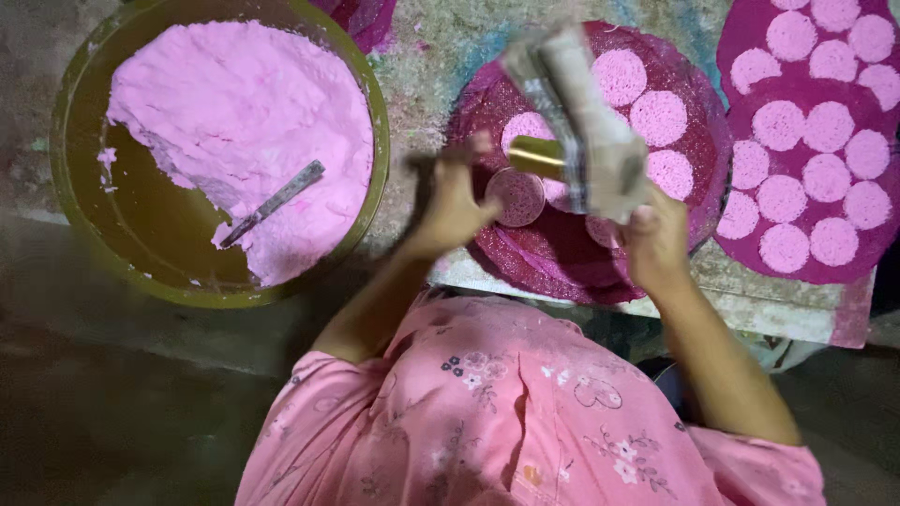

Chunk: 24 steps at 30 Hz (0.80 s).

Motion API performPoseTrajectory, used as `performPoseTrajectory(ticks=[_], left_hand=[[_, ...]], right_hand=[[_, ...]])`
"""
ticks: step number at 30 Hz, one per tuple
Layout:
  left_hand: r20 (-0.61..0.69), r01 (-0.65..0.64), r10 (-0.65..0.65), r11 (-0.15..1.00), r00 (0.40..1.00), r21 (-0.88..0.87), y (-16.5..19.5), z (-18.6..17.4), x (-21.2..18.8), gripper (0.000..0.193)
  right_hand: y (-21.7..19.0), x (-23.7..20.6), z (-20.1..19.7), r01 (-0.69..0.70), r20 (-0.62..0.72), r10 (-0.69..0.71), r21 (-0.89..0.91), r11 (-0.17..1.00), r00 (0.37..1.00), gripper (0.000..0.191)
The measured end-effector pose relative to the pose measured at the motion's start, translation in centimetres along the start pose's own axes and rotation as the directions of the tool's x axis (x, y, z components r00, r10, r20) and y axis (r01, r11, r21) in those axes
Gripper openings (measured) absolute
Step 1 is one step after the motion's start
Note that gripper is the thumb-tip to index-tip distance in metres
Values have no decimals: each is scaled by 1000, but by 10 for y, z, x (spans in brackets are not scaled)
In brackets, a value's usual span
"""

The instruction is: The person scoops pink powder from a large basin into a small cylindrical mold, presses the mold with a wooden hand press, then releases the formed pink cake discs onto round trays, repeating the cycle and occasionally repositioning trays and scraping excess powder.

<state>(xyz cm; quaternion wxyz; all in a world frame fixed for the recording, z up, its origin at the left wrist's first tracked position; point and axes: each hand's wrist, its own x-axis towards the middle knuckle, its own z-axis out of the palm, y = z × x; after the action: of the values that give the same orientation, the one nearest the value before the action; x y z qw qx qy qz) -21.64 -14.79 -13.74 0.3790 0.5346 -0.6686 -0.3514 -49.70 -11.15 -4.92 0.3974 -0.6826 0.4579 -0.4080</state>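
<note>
My left hand [452, 204] is curled around a dark bar-like handle [424, 161] just left of a brass cylinder [537, 156]. My right hand [654, 242] grips the lower end of a long tool wrapped in grey-white cloth [586, 122], which carries the brass cylinder on its side. Both hang over a round magenta mesh tray [562, 267]. A round pink disc [517, 197] lies on the tray right under the cylinder, beside my left fingers. Several paler pink discs [658, 117] lie further back on the same tray.
A large olive bowl [66, 187] at the left holds a mound of pink dough [244, 103] with a flat metal spatula [272, 201] stuck in it. More magenta trays [741, 258] filled with pink discs overlap at the right. My pink flowered clothing fills the bottom.
</note>
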Motion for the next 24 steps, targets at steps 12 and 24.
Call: performPoseTrajectory(ticks=[12, 24], left_hand=[[-183, -157, 206, 955, 961, 250, 40, 7, -43, 113], [-135, -26, 70, 952, 988, 305, -32, -59, -122, 103]], right_hand=[[63, -22, -12, -183, -308, 304, 364, 913, 902, 79], [-16, 215, 156, -98, -54, 83, -462, 881, 995, 40]])
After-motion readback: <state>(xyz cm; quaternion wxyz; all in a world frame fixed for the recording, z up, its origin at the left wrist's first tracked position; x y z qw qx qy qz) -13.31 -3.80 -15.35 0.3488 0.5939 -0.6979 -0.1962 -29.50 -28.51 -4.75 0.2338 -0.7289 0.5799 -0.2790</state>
